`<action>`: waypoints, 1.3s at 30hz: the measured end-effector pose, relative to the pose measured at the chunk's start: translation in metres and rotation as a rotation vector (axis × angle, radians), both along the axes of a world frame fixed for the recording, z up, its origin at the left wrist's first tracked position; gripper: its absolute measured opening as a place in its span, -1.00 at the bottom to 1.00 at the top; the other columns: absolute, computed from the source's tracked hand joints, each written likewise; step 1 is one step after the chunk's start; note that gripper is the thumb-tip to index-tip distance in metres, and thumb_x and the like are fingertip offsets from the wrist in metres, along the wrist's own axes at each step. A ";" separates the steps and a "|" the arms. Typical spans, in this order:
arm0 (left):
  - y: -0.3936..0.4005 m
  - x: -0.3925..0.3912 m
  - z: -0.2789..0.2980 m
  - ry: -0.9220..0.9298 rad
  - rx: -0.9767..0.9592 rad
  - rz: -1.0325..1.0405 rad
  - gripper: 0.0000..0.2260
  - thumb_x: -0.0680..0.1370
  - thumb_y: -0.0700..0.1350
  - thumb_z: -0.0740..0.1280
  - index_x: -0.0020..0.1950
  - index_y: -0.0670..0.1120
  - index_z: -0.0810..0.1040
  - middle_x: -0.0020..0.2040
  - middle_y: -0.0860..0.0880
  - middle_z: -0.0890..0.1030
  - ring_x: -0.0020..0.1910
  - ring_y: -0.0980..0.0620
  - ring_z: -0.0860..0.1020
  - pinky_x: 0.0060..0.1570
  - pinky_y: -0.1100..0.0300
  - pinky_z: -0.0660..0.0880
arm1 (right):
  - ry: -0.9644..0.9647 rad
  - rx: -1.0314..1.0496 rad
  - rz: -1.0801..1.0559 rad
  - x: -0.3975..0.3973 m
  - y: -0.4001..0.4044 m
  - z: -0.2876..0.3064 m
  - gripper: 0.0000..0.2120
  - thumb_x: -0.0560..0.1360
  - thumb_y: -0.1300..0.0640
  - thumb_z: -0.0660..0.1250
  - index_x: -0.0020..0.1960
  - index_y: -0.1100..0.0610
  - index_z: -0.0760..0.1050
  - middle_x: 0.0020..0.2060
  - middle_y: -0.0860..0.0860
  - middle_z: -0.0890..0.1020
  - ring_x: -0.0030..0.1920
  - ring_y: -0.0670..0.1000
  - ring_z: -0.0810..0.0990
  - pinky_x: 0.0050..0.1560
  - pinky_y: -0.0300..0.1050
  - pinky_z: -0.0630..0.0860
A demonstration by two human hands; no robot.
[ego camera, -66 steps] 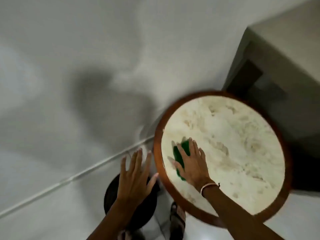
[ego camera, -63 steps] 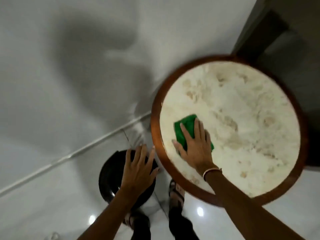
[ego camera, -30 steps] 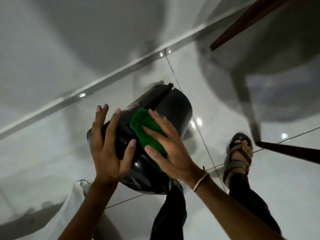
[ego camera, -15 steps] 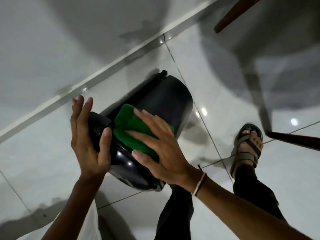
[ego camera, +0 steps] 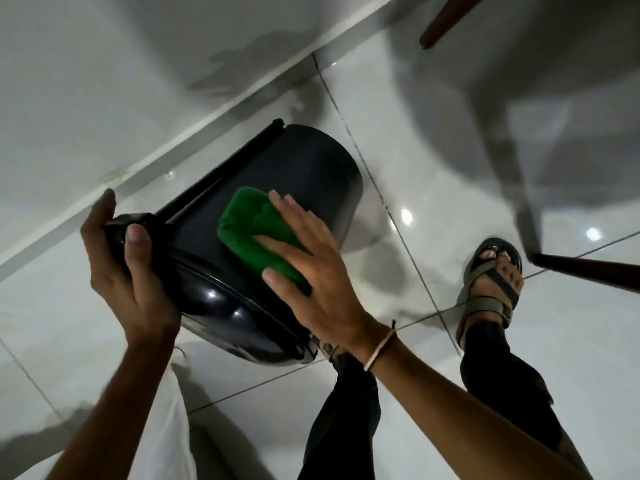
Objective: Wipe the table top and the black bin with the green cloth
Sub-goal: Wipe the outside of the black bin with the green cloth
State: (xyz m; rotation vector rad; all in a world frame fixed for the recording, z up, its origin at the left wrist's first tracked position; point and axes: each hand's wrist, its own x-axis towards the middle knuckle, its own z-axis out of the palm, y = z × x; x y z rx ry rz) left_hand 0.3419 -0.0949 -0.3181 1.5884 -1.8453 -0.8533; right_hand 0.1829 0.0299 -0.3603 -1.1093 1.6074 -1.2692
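The black bin [ego camera: 304, 174] is tilted toward me, its base resting on the white floor tiles and its glossy lid end nearest me. My left hand [ego camera: 128, 271] grips the lid rim at the left side. My right hand [ego camera: 311, 265] lies flat with spread fingers, pressing the folded green cloth [ego camera: 249, 220] against the bin's side wall. The table top is out of view; only two dark wooden table legs show, one leg [ego camera: 446, 19] at the top right and another leg [ego camera: 588, 268] at the right edge.
A white wall and skirting [ego camera: 166, 150] run diagonally behind the bin. My sandalled foot [ego camera: 491, 282] and dark trouser legs [ego camera: 349, 410] stand on the tiles to the right of the bin. White fabric [ego camera: 166, 427] hangs at the lower left.
The cloth and my right hand have slid from the lid end up along the bin's side. My left hand has shifted its grip onto the lid rim, and the bin is tipped further.
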 end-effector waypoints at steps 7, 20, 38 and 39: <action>0.029 -0.016 0.020 -0.210 -0.038 -0.424 -0.34 0.68 0.19 0.19 0.58 -0.29 0.35 0.58 -0.45 0.37 0.68 -0.42 0.22 0.71 -0.31 0.06 | -0.566 0.592 -0.914 -0.078 -0.004 -0.084 -0.68 0.70 0.07 0.20 0.36 0.19 0.50 0.13 0.06 0.64 0.19 0.05 0.59 0.23 -0.10 0.57; 0.093 -0.072 0.026 -0.177 0.229 0.082 -0.18 0.65 0.46 -0.14 0.76 -0.04 -0.05 0.79 -0.03 -0.03 0.77 0.08 -0.13 0.77 -0.08 -0.10 | 0.052 0.202 0.290 -0.064 0.019 0.066 -0.64 0.67 0.05 0.22 0.43 0.09 0.50 0.56 0.01 0.38 0.57 -0.08 0.30 0.53 0.12 0.30; 0.119 -0.047 0.013 -0.077 0.228 0.034 -0.46 0.74 -0.01 0.00 0.71 -0.15 0.22 0.72 0.09 0.22 0.76 0.05 0.11 0.70 -0.31 0.13 | 0.161 0.180 0.357 -0.041 0.048 0.038 -0.58 0.63 -0.04 0.21 0.46 0.00 0.44 0.59 0.05 0.31 0.59 -0.05 0.22 0.61 0.04 0.12; 0.124 -0.039 0.014 -0.097 0.230 -0.014 -0.45 0.73 -0.04 0.00 0.71 -0.19 0.20 0.74 -0.02 0.20 0.77 0.03 0.08 0.70 -0.33 0.11 | 0.209 0.166 0.366 -0.044 0.060 0.028 -0.58 0.63 -0.02 0.21 0.46 0.02 0.42 0.59 0.08 0.31 0.61 0.00 0.22 0.61 0.12 0.12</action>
